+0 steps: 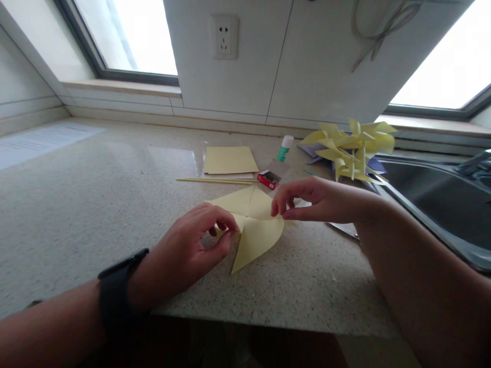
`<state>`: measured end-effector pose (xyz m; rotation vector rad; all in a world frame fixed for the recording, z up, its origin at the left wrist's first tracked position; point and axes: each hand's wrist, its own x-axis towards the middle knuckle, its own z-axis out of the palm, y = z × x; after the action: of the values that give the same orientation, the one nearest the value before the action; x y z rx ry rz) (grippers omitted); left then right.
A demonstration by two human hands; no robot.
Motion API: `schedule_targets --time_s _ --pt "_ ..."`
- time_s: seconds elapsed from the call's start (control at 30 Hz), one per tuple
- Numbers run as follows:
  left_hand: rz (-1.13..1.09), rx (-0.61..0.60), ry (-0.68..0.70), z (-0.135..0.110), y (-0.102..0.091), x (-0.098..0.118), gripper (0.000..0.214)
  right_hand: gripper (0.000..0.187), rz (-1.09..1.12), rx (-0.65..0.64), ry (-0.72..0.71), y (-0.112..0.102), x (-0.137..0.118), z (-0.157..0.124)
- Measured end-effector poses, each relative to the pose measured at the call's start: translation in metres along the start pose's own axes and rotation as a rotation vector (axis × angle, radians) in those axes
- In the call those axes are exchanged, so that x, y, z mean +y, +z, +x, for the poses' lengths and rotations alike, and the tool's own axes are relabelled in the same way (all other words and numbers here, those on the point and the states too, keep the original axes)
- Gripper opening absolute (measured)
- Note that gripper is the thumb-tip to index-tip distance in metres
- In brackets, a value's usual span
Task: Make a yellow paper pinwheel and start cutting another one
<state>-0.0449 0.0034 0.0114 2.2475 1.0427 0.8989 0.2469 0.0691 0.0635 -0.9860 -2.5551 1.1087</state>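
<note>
A yellow paper sheet (261, 235) with cuts running in towards its middle lies on the speckled counter in front of me. Thumb and index finger of my left hand (203, 232) pinch a piece of it near the centre. At its right side, my right hand (303, 199) has its fingers curled together at the paper's edge; a small bit of paper shows by the fingertips. One pointed flap reaches towards the counter's front. Just behind the paper sits a small red box (268, 179), opened, with dark small things inside.
Thin wooden sticks (215, 180) lie behind the paper, before a stack of yellow paper (231, 159). A glue stick (285, 148) stands beyond the box. Finished yellow paper pinwheels (353, 145) are piled near the metal sink (433, 189). Scissors (343, 230) lie partly under my right arm.
</note>
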Motion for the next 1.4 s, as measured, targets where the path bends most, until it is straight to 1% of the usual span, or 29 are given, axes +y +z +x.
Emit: schedule_targets --time_s 0.17,0.3,0.4,0.47,0.6,0.7,0.87,0.97,1.13,1.23,1.33,1.4 --pt "0.018 0.008 0.003 0.001 0.000 0.002 0.012 0.019 0.327 0.186 0.009 0.021 0.002 0.014" --pt "0.019 0.026 -0.001 0.002 0.001 -0.001 0.012 0.019 0.391 0.319 -0.049 0.036 0.005 0.024" --pt "0.023 0.045 -0.007 0.003 0.002 -0.003 0.012 0.021 0.419 0.392 -0.060 0.040 0.002 0.027" --pt "0.035 0.056 -0.014 0.003 0.002 -0.004 0.011 0.021 0.430 0.414 -0.045 0.040 -0.001 0.027" --pt "0.054 0.087 -0.041 0.003 0.002 -0.004 0.006 0.022 0.430 0.396 -0.022 0.038 -0.005 0.025" --pt "0.052 0.095 -0.059 0.004 0.002 -0.004 0.006 0.023 0.474 0.365 -0.026 0.039 -0.008 0.025" --pt "0.093 0.119 -0.046 0.004 0.002 -0.003 0.007 0.023 0.522 0.352 -0.023 0.042 -0.009 0.026" --pt "0.089 0.124 -0.059 0.004 0.001 -0.005 0.007 0.025 0.516 0.353 -0.025 0.044 -0.009 0.027" --pt "0.072 0.130 -0.066 0.004 0.001 -0.006 0.008 0.028 0.550 0.316 -0.056 0.049 -0.004 0.030" --pt "0.060 0.129 -0.049 0.004 0.001 -0.005 0.009 0.032 0.418 0.319 -0.051 0.052 -0.003 0.031" --pt "0.050 0.123 -0.045 0.005 0.000 -0.005 0.010 0.032 0.210 0.316 -0.027 0.050 -0.007 0.029" --pt "0.046 0.122 -0.042 0.005 0.000 -0.004 0.010 0.029 0.047 0.277 0.018 0.047 -0.011 0.027"
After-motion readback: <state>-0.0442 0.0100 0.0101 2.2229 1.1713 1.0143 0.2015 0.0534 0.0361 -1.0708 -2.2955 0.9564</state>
